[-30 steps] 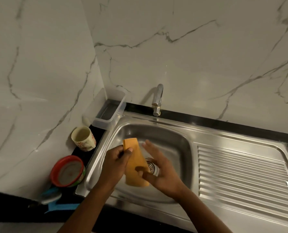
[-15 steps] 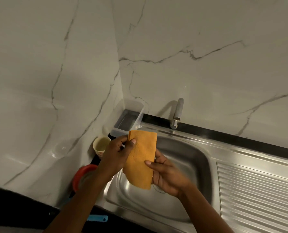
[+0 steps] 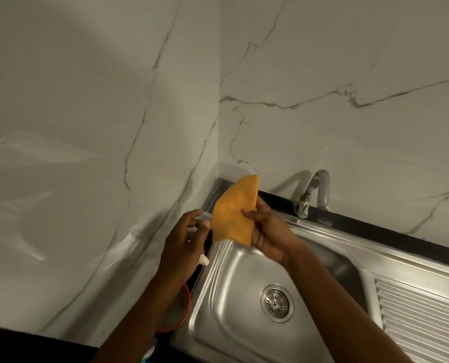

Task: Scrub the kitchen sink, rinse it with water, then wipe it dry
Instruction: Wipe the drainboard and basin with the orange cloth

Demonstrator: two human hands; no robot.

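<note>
Both hands are raised over the sink's far-left corner: my right hand (image 3: 268, 231) pinches one folded orange cloth (image 3: 234, 213) between thumb and fingers; my left hand (image 3: 184, 247), fingers loosely curled, touches only the cloth's left edge. Below lies one stainless sink (image 3: 234, 318) with one drain strainer (image 3: 276, 302), one tap (image 3: 313, 189) behind, one red-rimmed bowl (image 3: 185, 305) at left.

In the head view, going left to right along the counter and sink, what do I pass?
Red-rimmed round container → left hand → folded orange cloth → right hand → curved chrome tap → ribbed steel drainboard.
</note>
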